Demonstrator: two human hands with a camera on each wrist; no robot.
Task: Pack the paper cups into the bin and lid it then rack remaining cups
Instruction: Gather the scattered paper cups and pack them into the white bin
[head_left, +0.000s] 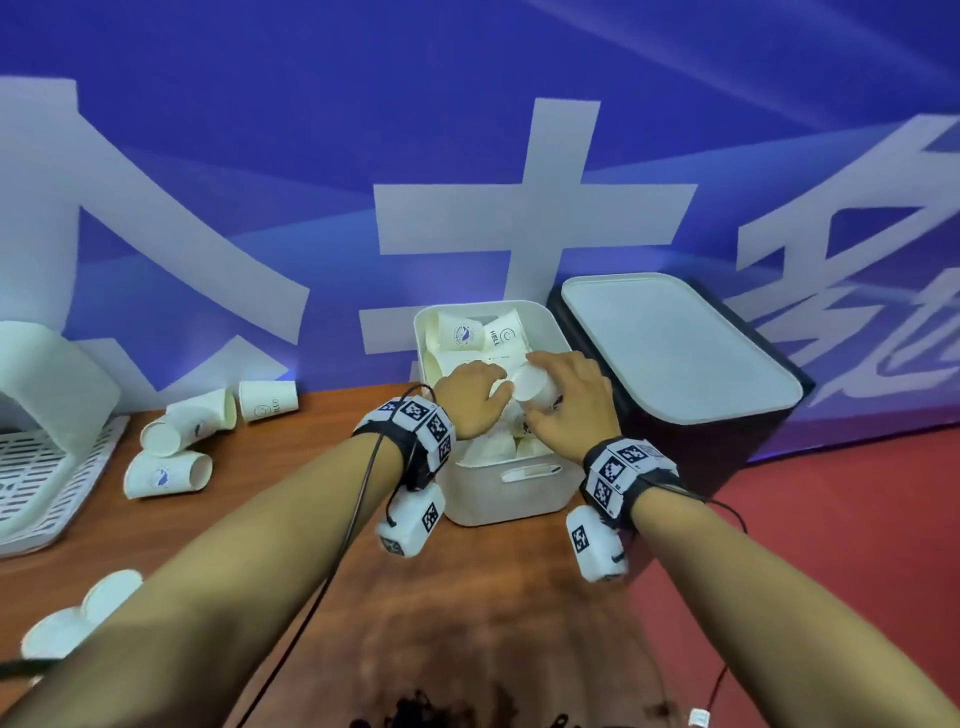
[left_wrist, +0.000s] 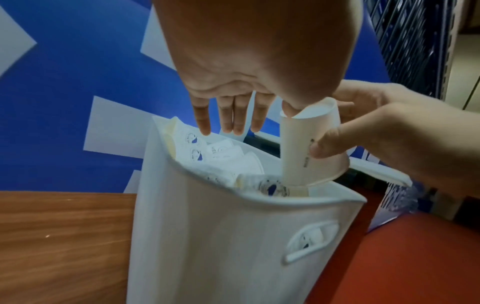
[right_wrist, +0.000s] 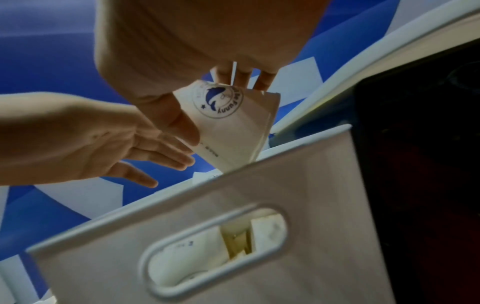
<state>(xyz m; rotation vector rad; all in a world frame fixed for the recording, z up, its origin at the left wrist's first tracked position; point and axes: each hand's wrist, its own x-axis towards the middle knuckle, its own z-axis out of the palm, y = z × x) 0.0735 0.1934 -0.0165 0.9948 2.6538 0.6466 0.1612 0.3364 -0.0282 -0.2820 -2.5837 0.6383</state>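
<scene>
The wooden worktop (head_left: 322, 519) carries a white drying rack (head_left: 47, 467) at its left end and an open white bin (head_left: 498, 488) by the blue wall, packed with paper cups. Beside the bin a dark box bears the white lid (head_left: 675, 353). Four loose cups (head_left: 169, 475) lie between rack and bin. The right hand (head_left: 566, 400) clamps its fingers (left_wrist: 324, 146) round an inverted paper cup (left_wrist: 309, 152) over the bin mouth — the left hand (head_left: 467, 389) hovers alongside, fingers (left_wrist: 233, 123) straight, thumb touching that cup.

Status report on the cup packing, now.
Right hand grips a paper cup upside down over the white bin. Left hand open beside it. Bin nearly full; lid off, on the black box.
</scene>
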